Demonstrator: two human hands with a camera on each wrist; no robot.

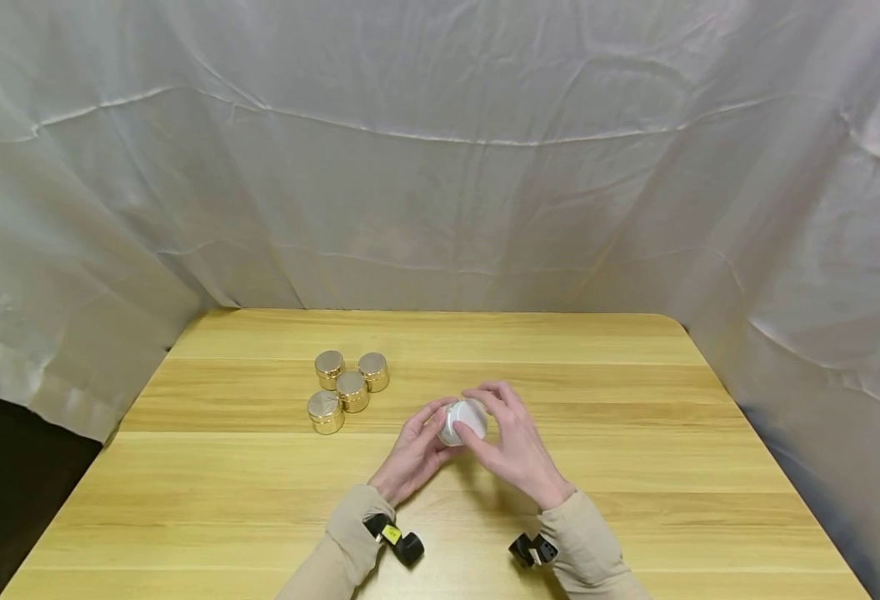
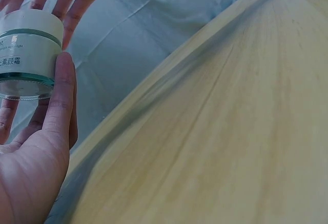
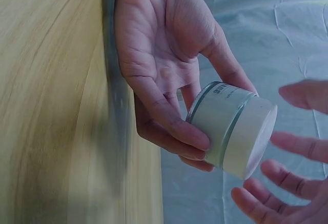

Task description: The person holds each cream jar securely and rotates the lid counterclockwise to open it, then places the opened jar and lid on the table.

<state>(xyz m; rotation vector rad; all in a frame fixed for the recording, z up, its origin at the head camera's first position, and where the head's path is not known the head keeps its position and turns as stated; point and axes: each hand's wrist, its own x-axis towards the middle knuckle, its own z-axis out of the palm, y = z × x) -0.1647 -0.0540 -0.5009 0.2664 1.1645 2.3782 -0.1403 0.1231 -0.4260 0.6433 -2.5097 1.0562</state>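
Observation:
A small cream jar (image 1: 470, 419) with a wide white lid (image 3: 252, 137), a pale labelled body and a clear greenish base is above the table. The left hand (image 1: 412, 460) grips the jar's body, thumb on one side and fingers on the other, as the right wrist view shows. Tilted there, the jar points its lid toward the right hand (image 1: 513, 446). That hand's fingers (image 3: 292, 179) are spread around the lid, and its thumb stands apart from it. In the left wrist view the label (image 2: 20, 55) carries printed characters.
Several gold-lidded jars (image 1: 352, 392) stand grouped on the wooden table (image 1: 635, 433), left of the hands. Pale grey curtains (image 1: 440, 200) hang behind the table and along both sides. Each wrist wears a small black camera (image 1: 408, 548).

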